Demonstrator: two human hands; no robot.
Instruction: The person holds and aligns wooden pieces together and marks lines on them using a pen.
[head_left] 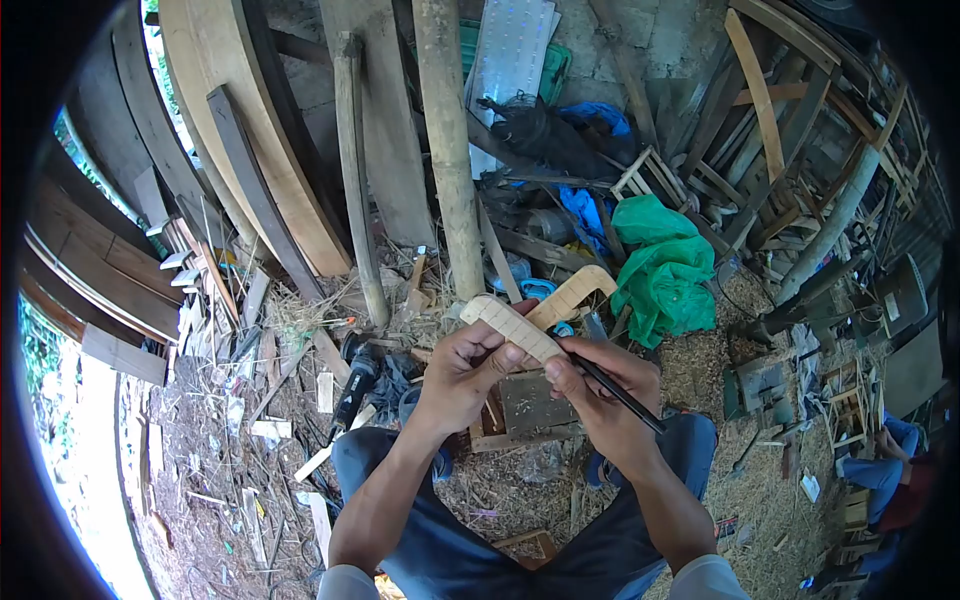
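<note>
My left hand [462, 375] is closed on a pale wooden piece [515, 325], its thumb pressed along the near edge. Short dark lines cross the wood at intervals. Behind it a second pale wooden part [575, 295] with a hooked end slants up to the right, also lined; I cannot tell whether the two are joined. My right hand [610, 385] grips a slim black pen-like tool [622, 395]. Its thumb meets the right end of the wooden piece, and the tool's tip is hidden near the fingers.
Below the hands sits a wooden box [535, 410] between the knees. A black power tool [353, 385] lies to the left among offcuts. Planks [280, 130] and a pole [447, 140] lean at the back, near a green plastic bag [665, 265]. Another person [885, 470] sits at far right.
</note>
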